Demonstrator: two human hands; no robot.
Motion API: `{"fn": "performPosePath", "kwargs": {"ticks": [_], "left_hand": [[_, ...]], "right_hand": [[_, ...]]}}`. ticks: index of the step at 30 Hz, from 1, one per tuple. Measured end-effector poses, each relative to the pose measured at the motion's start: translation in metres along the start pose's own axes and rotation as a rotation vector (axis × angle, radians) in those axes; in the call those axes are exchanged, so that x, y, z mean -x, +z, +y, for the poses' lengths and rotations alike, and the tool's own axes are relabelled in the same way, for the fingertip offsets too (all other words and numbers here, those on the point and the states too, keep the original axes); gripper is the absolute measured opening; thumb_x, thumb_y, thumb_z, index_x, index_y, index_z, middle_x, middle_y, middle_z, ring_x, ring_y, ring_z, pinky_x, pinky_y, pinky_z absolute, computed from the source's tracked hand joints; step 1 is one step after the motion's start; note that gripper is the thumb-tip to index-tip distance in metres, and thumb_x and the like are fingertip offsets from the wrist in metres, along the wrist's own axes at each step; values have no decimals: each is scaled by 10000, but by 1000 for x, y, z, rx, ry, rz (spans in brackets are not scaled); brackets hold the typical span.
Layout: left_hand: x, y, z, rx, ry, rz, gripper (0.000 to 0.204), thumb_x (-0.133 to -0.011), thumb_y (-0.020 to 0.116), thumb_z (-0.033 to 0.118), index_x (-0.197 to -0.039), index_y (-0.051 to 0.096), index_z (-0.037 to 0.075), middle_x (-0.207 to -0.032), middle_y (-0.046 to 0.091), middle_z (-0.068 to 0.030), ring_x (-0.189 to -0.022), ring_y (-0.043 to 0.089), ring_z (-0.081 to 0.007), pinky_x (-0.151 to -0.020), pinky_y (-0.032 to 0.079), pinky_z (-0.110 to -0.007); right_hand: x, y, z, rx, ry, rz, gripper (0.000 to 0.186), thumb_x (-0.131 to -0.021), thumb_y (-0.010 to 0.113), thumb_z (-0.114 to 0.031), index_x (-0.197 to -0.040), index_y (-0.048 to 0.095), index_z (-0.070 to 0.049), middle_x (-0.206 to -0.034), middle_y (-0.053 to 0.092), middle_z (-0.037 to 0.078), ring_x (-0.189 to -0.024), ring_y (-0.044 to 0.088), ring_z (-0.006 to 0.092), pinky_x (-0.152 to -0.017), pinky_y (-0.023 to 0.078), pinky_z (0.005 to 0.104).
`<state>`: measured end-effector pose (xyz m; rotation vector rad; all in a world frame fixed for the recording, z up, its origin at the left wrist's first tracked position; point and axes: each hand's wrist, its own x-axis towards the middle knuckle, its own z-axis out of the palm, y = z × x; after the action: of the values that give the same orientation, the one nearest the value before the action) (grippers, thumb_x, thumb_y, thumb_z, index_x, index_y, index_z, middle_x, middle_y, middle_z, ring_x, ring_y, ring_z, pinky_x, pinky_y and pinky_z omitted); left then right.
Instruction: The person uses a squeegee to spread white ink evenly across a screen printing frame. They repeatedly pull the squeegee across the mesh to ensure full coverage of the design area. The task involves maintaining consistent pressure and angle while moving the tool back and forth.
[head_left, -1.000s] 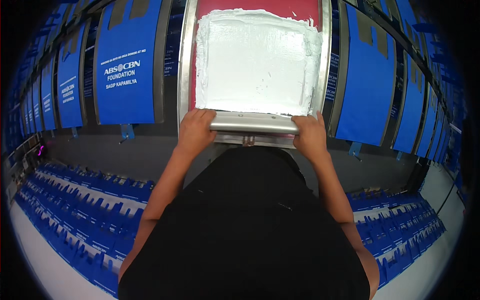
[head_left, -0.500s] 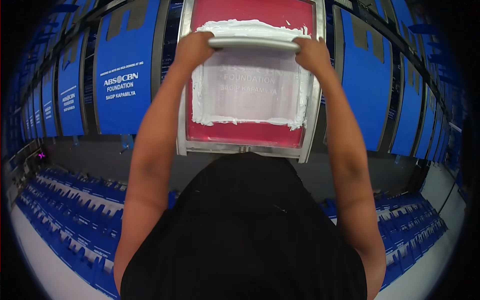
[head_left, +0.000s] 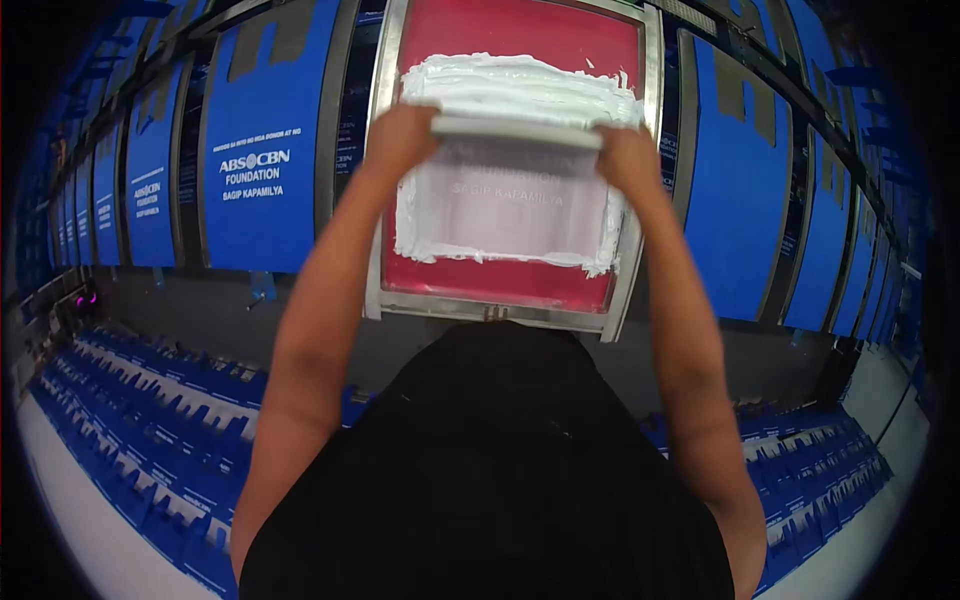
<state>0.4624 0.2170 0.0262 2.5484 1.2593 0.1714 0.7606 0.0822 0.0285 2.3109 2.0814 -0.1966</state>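
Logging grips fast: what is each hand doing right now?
Left hand: closed on the left end of the squeegee.
Right hand: closed on the squeegee's right end.

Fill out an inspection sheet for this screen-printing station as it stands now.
Surface: long print table with blue fabric panels laid side by side, white print on the left ones.
Job's things: metal-framed screen with red mesh; thick white ink piled at the far end, a thin film nearer; squeegee lying across the screen.
Clutter: nothing seen on the table beyond the panels.
Grips: left hand and right hand each closed on one end of the squeegee.
Cables: nothing seen.
Surroundings: rows of blue pieces below the table on both sides; the person's black shirt fills the lower middle.
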Motion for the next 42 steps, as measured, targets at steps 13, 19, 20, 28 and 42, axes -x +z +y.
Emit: {"fn": "performPosePath", "kwargs": {"ticks": [13,19,20,28,42], "left_hand": [[137,18,24,99,-12,-101,331,-592,723,-3,-911,686,78,-830,667,-157,-823,621,-355,-747,497,-443],[-42,-29,7,-41,-14,-130,344,-733,739,316,-1011,709,115,-864,693,-159,-839,670,-331,-754,532,-426],[-30,-20,-1,-50,0,-81,390,-739,738,355,-1043,703,112,-907,693,-160,-862,669,-322,-777,524,-420],[171,24,24,159,113,-18,332,-584,725,-14,-906,681,50,-885,678,-137,-882,630,-326,-770,483,-434],[185,12,32,168,89,-36,397,-568,714,-21,-951,694,84,-970,684,-115,-908,628,-309,-852,464,-433]], "right_hand": [[135,17,-42,-148,-3,-75,370,-668,644,-41,-1027,692,-115,-887,696,96,-900,647,268,-1090,294,525],[-36,-34,12,-84,20,-119,410,-676,632,-113,-1081,679,-155,-891,703,129,-840,679,284,-883,447,433],[-21,-20,14,-56,8,-39,427,-684,616,-101,-1104,669,-154,-872,699,135,-830,675,296,-866,455,437],[154,2,-55,-170,22,-97,357,-674,623,-15,-1003,698,-131,-900,699,101,-905,641,260,-1110,257,552],[175,-6,-60,-194,31,-125,414,-661,644,-46,-1062,689,-137,-890,691,104,-922,635,269,-1100,281,507]]}}
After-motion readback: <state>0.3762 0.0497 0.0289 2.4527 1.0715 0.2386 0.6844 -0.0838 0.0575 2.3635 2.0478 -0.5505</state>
